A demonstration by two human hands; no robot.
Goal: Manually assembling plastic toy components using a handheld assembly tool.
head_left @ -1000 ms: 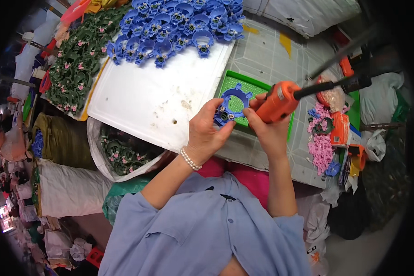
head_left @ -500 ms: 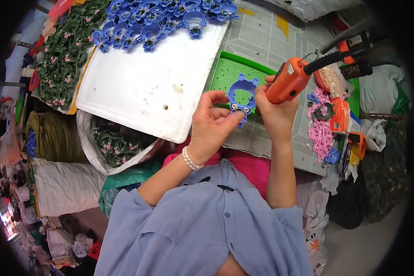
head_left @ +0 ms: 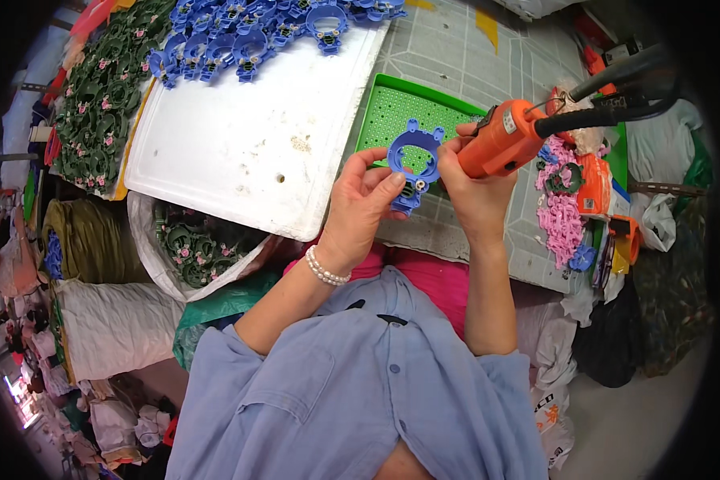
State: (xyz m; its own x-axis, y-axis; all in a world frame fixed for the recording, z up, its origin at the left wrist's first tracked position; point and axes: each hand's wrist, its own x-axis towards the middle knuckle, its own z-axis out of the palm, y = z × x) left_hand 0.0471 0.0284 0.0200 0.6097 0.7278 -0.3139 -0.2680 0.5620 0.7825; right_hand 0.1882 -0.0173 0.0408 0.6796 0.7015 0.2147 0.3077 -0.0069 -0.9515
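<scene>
Between my hands is a blue plastic ring-shaped part (head_left: pixel 415 135) with two small knobs at its top and a narrow base below. My left hand (head_left: pixel 358 196) pinches it by the lower left side, thumb on the front. My right hand (head_left: pixel 478 188) is wrapped round an orange electric screwdriver (head_left: pixel 500 141), whose black cable runs off to the upper right. The right fingertips are close to the ring's right side; whether they touch it I cannot tell. The tool's tip is hidden behind my hand. Behind the blue part lies a green perforated tray (head_left: pixel 384 112).
Many similar blue parts (head_left: pixel 248 48) are heaped at the far end of a white foam board (head_left: pixel 224 144). Dark green parts (head_left: pixel 104 104) lie at far left, more in a white sack (head_left: pixel 148 248). Pink pieces (head_left: pixel 558 220) lie right on the grey tabletop (head_left: pixel 440 48).
The blue part has turned and shifted slightly left in my left hand. My right hand still holds the screwdriver, its body now tilted more sideways. The whole view has shifted a little.
</scene>
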